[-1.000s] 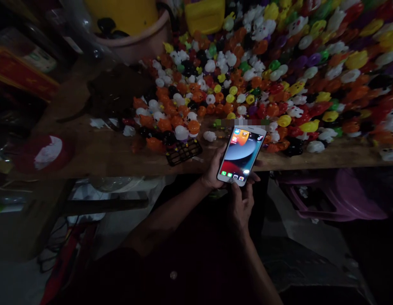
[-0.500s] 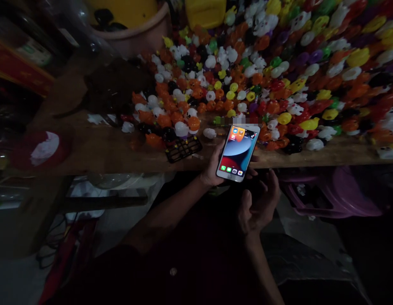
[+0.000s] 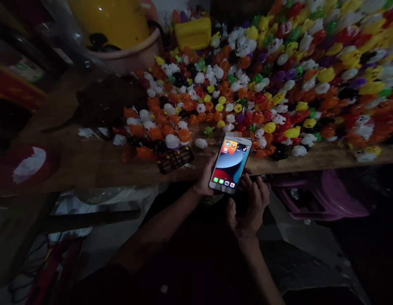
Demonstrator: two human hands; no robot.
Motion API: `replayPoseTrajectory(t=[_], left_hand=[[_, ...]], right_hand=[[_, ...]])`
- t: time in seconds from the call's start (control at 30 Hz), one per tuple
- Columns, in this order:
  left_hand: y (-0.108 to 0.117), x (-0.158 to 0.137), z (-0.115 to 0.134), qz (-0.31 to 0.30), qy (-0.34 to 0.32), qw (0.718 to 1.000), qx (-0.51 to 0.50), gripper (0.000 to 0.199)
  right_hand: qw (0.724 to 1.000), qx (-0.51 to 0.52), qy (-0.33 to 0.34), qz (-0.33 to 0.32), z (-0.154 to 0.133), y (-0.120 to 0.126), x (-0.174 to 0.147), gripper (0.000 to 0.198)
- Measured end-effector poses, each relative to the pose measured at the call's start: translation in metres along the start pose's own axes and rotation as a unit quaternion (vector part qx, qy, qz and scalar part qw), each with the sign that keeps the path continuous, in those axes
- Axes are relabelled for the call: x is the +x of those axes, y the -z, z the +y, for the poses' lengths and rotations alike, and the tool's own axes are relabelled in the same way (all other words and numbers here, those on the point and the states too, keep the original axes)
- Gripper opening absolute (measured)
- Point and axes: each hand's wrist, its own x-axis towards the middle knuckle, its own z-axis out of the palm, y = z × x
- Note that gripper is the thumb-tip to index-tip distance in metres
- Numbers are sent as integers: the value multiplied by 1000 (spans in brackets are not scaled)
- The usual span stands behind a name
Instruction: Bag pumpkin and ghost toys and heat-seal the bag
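Observation:
A white smartphone (image 3: 230,165) is lit up, its home screen showing app icons over a red, blue and orange wallpaper. My left hand (image 3: 205,180) grips it from the left side and from behind, at the front edge of the table. Just right of the phone's lower edge is my right hand (image 3: 249,207), holding nothing, with its thumb and fingers apart and the fingers bent a little. Behind the phone, many small plastic figures (image 3: 212,97) in orange, white, yellow, red and black cover the wooden table (image 3: 78,171).
A black grid tray (image 3: 176,160) lies left of the phone. Farther back stand a pink bucket (image 3: 129,61) with something yellow in it and a yellow container (image 3: 193,34). At left is a red round container (image 3: 50,161). A purple plastic chair (image 3: 339,199) sits below the table at right.
The view has shifted, so the table and phone appear lower and farther left. My right hand has come nearer the phone's lower right side. The home screen looks the same.

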Motion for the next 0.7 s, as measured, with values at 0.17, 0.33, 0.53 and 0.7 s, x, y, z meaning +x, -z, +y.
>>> replayPoseTrajectory(t=[0.17,0.33,0.53,0.7], left_hand=[[-2,-1,0,-6,33,999,-2,77],[0,-1,0,46,20,999,3,71],[3,2,-7,3,57,998,-5,72],[9,2,-8,-81,77,994,13,82]], right_hand=[[1000,-9,2,-27,-8,-1,0,67],[1000,-18,-9,-12,-5,-6,-7,68],[998,-49,12,22,15,3,11,77],[999,-46,12,19,19,3,17,77]])
